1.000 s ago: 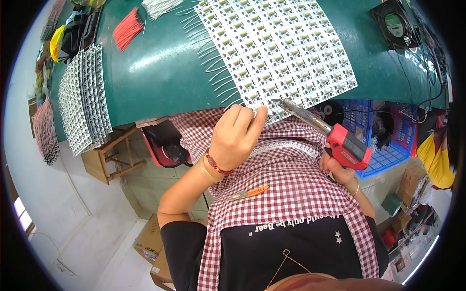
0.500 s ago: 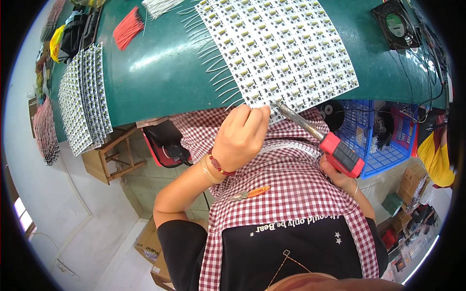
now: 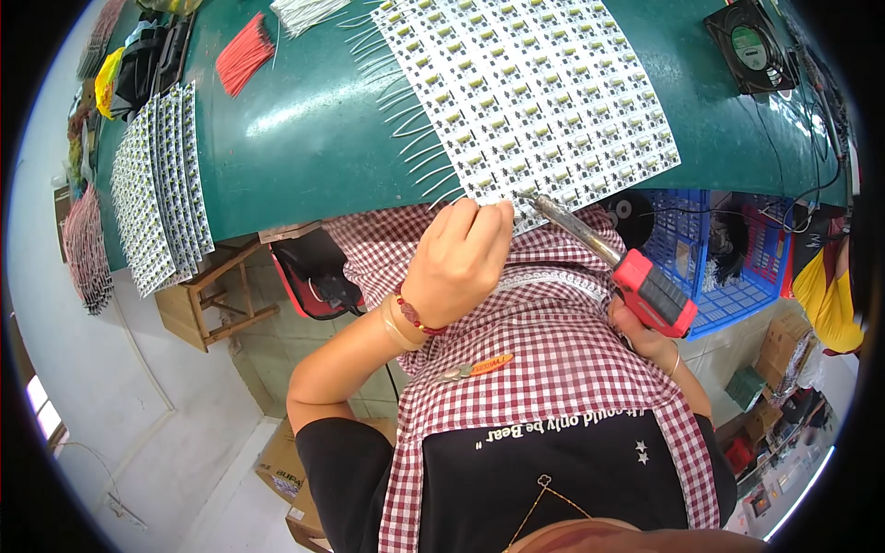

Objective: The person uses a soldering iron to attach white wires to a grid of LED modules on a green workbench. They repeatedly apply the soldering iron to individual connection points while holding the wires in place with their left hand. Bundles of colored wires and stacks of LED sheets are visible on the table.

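Note:
A large white circuit board panel [image 3: 544, 101], covered in rows of small parts, lies on the green table. White wires [image 3: 417, 147] stick out along its left side. My left hand [image 3: 461, 249] is closed in a pinch at the panel's near edge; whatever its fingertips hold is hidden. From the right, my right hand [image 3: 643, 334] grips the red and black handle of a soldering iron [image 3: 654, 293]. Its metal tip points at the panel's near edge, just right of my left fingertips. Whether the tip touches the board is too small to tell.
A stack of similar panels [image 3: 161, 189] sits at the table's left end. Farther back lie bundles of red wires [image 3: 245, 55] and white wires [image 3: 304, 13]. A black fan [image 3: 751, 46] stands at the right, with cables nearby. Blue plastic crates [image 3: 737, 300] are below the table edge.
The soldering iron has shifted slightly to the right, its tip a little away from my left fingertips. My left hand stays pinched in almost the same place.

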The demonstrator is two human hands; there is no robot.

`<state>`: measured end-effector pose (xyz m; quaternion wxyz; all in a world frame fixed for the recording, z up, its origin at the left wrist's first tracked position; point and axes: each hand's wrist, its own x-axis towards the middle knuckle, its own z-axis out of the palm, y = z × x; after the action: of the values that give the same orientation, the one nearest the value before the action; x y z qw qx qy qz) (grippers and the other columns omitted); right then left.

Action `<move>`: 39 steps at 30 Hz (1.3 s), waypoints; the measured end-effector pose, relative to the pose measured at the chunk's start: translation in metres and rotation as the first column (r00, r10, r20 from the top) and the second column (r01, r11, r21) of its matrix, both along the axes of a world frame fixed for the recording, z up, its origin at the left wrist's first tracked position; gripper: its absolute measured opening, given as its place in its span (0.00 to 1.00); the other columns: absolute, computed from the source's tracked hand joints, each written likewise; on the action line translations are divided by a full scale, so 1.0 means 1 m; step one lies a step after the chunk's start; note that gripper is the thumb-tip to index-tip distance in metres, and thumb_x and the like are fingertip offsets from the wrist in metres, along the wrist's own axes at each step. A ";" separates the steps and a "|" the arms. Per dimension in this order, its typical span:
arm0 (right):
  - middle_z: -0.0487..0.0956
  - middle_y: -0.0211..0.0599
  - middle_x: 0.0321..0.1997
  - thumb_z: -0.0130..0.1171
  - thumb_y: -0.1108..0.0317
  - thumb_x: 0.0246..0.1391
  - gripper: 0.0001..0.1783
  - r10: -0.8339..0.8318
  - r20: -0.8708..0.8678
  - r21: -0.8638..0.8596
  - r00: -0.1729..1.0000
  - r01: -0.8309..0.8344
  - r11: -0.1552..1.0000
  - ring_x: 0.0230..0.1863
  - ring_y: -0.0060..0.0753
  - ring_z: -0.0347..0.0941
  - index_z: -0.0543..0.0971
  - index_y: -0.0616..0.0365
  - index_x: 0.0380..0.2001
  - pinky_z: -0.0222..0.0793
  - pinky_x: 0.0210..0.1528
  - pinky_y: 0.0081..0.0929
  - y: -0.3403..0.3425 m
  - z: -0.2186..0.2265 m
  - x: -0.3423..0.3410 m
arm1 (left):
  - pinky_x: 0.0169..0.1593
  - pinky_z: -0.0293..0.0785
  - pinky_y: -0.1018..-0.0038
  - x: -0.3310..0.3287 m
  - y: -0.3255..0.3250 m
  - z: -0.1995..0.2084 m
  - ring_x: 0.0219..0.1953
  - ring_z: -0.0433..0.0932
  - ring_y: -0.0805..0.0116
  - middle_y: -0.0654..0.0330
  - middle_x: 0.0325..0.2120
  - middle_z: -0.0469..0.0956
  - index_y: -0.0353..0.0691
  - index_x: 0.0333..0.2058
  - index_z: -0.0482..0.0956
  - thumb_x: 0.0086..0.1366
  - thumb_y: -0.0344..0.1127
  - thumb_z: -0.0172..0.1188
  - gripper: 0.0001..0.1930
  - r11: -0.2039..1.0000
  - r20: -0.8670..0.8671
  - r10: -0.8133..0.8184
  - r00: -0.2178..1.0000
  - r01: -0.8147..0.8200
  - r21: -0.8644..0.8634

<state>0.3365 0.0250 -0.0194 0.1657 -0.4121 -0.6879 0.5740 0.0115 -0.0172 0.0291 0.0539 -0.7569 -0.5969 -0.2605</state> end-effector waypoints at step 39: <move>0.76 0.33 0.25 0.67 0.70 0.47 0.06 0.026 0.052 -0.026 0.998 -0.024 0.999 0.27 0.37 0.73 0.79 0.57 0.27 0.66 0.31 0.30 0.005 0.003 0.006 | 0.30 0.69 0.72 -0.005 -0.008 0.012 0.27 0.69 0.65 0.59 0.24 0.65 0.27 0.40 0.80 0.45 0.23 0.60 0.19 1.000 0.030 0.005 1.000 -0.004 -0.021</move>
<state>0.3428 0.0300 -0.0169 0.1354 -0.4203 -0.6898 0.5738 0.0068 -0.0255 0.0409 0.0377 -0.7522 -0.6019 -0.2657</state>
